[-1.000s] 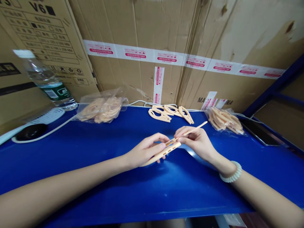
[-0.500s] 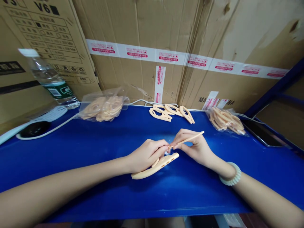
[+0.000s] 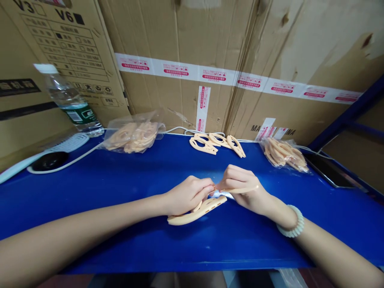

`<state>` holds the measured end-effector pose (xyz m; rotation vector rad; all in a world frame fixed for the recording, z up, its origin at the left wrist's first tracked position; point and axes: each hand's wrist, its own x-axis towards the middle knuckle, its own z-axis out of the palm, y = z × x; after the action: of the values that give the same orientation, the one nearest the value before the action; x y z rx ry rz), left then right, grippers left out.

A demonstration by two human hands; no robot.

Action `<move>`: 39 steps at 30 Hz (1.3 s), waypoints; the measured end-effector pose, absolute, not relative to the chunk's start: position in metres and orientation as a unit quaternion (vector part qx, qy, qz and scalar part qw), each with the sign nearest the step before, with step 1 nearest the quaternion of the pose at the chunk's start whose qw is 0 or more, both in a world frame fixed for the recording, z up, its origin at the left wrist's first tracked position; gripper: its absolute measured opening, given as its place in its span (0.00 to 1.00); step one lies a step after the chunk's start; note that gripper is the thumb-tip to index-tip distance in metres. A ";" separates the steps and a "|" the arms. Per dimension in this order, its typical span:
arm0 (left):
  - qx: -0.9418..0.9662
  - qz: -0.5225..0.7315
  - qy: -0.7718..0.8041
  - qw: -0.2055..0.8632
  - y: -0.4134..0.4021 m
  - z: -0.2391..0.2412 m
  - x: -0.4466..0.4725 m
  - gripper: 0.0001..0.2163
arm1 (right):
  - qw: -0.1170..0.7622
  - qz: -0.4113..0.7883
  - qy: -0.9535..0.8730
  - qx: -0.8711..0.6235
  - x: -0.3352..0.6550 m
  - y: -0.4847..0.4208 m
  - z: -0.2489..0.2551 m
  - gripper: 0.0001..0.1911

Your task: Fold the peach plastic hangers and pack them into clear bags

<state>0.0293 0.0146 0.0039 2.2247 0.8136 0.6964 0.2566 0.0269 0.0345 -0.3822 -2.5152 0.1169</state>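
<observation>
Over the middle of the blue table [image 3: 135,248], my left hand [image 3: 190,196] is closed round a beige plastic folding hanger [image 3: 195,214], whose slotted edge shows below the fingers. My right hand [image 3: 244,188] is closed too, pinching a thin beige plastic arm [image 3: 240,191] that runs back across its knuckles. The fingertips of both hands meet at the joint between the two pieces; whether they are linked there is hidden by the fingers. Beyond the hands lie several more beige hangers [image 3: 204,145] in a loose cluster.
Clear bags of beige hangers lie at the back left [image 3: 135,136] and back right [image 3: 283,154]. Far left stand a water bottle [image 3: 76,108], a black mouse-like object [image 3: 50,161] and a white cable. A dark phone or tablet [image 3: 330,170] lies right. Cardboard [image 3: 180,36] walls the back.
My right hand has turned, so the thin beige arm has swung down from a steep upward slant to nearly level. My left hand has hardly moved. The view has shifted slightly.
</observation>
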 end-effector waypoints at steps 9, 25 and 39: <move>0.853 0.257 0.289 0.349 0.020 0.002 0.028 0.16 | 0.271 0.054 -0.952 -0.136 0.256 0.026 0.039 0.18; 0.608 0.247 0.235 0.717 0.026 0.001 0.029 0.25 | 0.470 0.153 -0.853 -0.168 0.245 0.025 0.025 0.12; 0.385 0.410 0.211 0.800 0.043 -0.010 0.029 0.08 | 0.511 0.181 -0.709 -0.451 0.285 0.053 0.063 0.15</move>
<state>0.0286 0.0428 -0.0096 0.8250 0.4523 0.8788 0.2847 0.0525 0.0626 -1.0849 -1.7065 0.4355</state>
